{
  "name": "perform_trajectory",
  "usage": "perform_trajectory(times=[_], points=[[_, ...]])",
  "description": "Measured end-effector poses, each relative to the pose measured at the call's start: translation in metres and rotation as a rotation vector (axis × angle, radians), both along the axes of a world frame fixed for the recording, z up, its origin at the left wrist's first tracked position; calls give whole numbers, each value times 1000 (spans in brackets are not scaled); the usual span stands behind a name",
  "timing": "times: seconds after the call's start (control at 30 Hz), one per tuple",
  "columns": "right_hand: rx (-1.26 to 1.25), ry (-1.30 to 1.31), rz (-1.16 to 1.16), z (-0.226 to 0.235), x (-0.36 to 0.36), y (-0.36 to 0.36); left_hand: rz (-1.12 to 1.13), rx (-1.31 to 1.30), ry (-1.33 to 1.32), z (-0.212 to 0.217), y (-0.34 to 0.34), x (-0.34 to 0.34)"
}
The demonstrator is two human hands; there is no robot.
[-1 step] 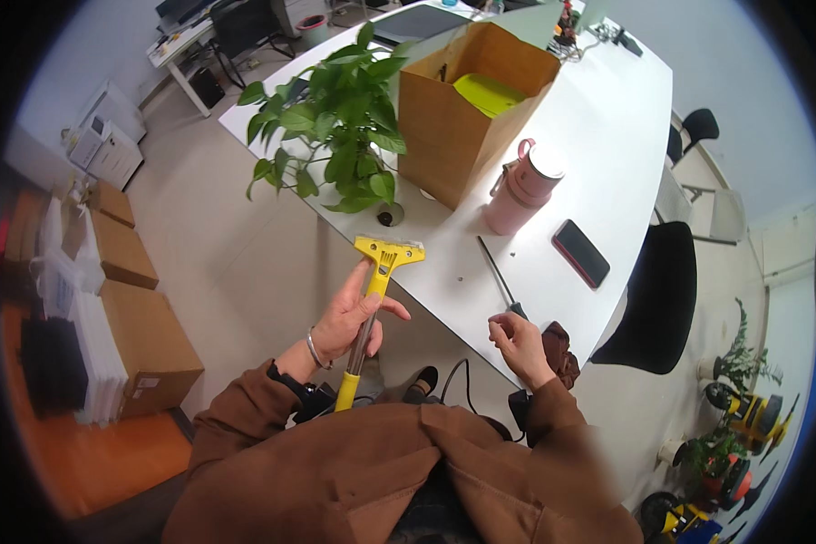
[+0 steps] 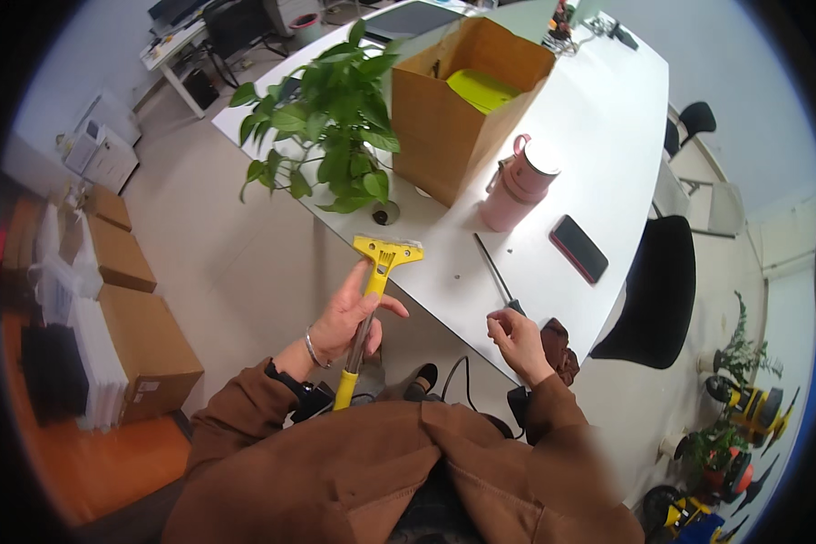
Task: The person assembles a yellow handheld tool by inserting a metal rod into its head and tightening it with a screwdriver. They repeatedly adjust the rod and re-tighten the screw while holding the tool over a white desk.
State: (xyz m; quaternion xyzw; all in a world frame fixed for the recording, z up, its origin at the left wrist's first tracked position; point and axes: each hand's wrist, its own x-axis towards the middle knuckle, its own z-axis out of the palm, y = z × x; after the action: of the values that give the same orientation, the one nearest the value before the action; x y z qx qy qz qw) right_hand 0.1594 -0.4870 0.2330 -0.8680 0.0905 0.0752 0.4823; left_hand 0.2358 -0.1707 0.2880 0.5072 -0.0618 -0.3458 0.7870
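My left hand [image 2: 344, 322] is closed around the metal shaft of a yellow scraper [image 2: 385, 258]. The scraper's wide yellow head points up toward the edge of the white table [image 2: 444, 290], and its yellow grip end hangs down by my lap. My right hand [image 2: 519, 343] is at the table's near edge with its fingers curled. Its fingertips are at the black handle end of a thin screwdriver [image 2: 493, 270] that lies on the table. Whether they grip the screwdriver is unclear.
On the table stand a leafy potted plant [image 2: 331, 136], a brown cardboard box [image 2: 444, 127] with a yellow-green item inside, a pink lidded mug [image 2: 517, 186] and a dark phone [image 2: 578, 247]. A black chair [image 2: 648, 299] is at the right. Cardboard boxes [image 2: 145, 349] sit on the floor at the left.
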Motion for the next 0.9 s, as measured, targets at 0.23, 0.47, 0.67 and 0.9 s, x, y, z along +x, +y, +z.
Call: perform_trajectory(times=[0.23,0.47,0.67,0.9], points=[[-322,-96,-157,-7,4,-3,-205,142,-20,-60,3,37],[-407,-113,-134,-25,42,31,-368,126,44,-82,-1,80],[-531,-204,-438,-32,68,21,-474,59,24,-91,-2,112],[-570,-113,-409,-41,104,-29,-530,-4,112,-86,-12,122]])
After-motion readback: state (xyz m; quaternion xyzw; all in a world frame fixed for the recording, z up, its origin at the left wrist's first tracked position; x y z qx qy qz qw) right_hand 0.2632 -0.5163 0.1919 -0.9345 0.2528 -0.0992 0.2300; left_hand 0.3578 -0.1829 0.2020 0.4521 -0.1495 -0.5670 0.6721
